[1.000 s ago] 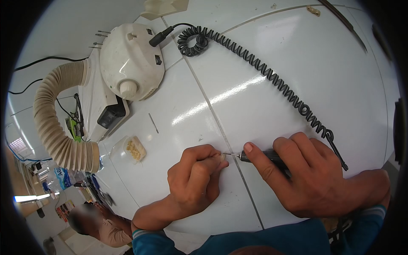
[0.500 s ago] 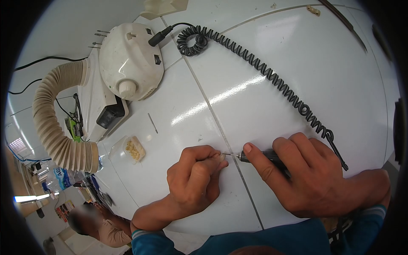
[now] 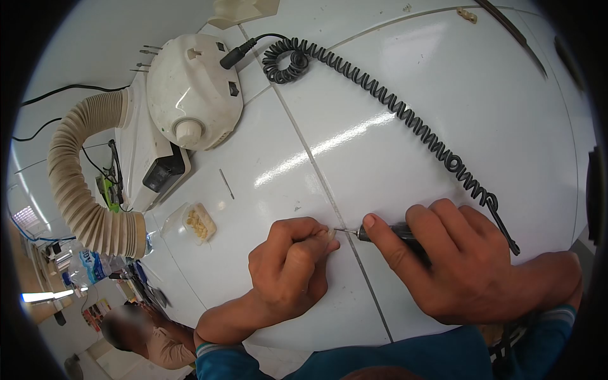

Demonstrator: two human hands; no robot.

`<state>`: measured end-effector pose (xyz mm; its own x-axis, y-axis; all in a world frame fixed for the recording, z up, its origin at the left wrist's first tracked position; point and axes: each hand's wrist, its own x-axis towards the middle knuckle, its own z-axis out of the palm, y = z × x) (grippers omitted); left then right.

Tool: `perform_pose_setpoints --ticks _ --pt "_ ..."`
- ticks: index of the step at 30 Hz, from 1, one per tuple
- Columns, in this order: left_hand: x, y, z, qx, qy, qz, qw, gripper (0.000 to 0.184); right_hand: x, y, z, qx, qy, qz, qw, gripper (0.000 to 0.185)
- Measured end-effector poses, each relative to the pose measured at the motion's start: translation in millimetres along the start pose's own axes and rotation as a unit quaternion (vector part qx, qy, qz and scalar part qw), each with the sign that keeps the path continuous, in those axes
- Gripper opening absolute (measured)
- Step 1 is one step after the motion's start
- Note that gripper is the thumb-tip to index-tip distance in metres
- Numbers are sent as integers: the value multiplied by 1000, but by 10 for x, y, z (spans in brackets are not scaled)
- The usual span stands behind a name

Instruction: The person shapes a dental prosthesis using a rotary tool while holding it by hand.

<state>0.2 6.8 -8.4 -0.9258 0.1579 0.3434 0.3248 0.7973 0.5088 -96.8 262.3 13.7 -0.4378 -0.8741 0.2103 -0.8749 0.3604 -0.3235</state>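
Observation:
In my right hand (image 3: 459,266) is a black rotary handpiece (image 3: 405,235), its thin metal bur (image 3: 345,230) pointing left. My left hand (image 3: 291,263) pinches a small pale piece (image 3: 330,234) between thumb and fingertips; most of it is hidden, and its kind does not show clearly. The bur's tip meets or nearly meets this piece. A black coiled cord (image 3: 380,92) runs from near my right hand up to the white control unit (image 3: 193,95) at the upper left.
A ribbed beige hose (image 3: 69,171) curves along the left. Beside it lie a small container of yellowish pieces (image 3: 201,223) and a loose metal bur (image 3: 227,183). A plastic bottle (image 3: 92,266) and another person (image 3: 149,335) are at the lower left. A tooth-coloured piece (image 3: 467,15) lies far off.
Both hands stay almost where they were. The handpiece and the pinched piece show only very slight shifts.

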Motion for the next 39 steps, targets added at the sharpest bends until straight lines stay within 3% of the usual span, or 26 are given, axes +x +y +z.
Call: perform_pose_setpoints --ticks 3,24,27,39 --pt "2 31 -47 15 -36 -10 999 33 -3 -12 1 1 1 7 1000 55" --pt "-1 24 -57 11 -48 -10 999 35 -14 -14 4 4 -7 10 1000 57" --pt "2 -12 -7 -5 -7 2 1000 37 -16 -10 18 3 -2 8 1000 57" --pt "-3 28 -40 12 -40 -8 999 37 -9 -6 17 4 1 6 1000 57"
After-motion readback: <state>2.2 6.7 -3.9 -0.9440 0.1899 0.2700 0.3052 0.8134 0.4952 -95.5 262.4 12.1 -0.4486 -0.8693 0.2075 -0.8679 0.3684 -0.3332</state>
